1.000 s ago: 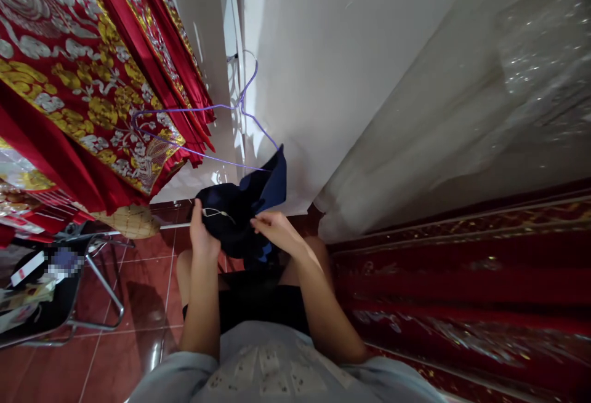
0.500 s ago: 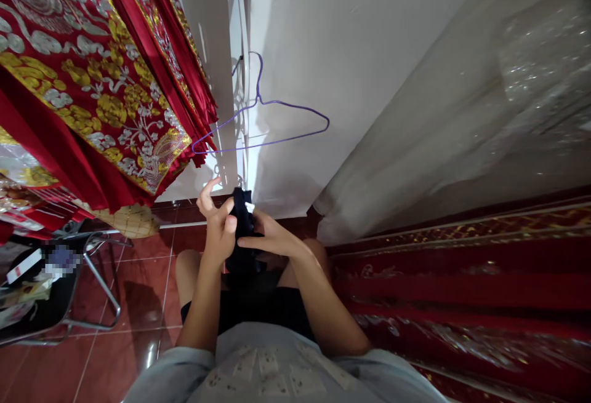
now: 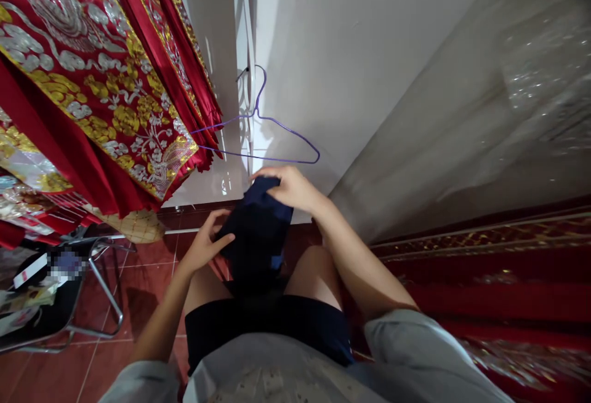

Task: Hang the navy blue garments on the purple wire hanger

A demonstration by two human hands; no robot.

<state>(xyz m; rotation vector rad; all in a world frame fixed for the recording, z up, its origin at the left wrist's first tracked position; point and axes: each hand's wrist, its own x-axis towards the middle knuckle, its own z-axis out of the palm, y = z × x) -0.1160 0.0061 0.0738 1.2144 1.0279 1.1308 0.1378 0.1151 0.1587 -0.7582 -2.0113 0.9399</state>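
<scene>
Navy cloth (image 3: 256,227), its top pinched in my right hand (image 3: 295,189), its left edge in my left hand (image 3: 204,247), should lie smoothest under even, gentle tension.

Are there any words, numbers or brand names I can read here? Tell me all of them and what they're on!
None can be read.
White flat rectangular packet on the black folding chair: red mark, too small to read.
Light grey fabric shirt: dark specks in its print, too small and blurred.
Dark navy cloth: no letters I can make out.
</scene>
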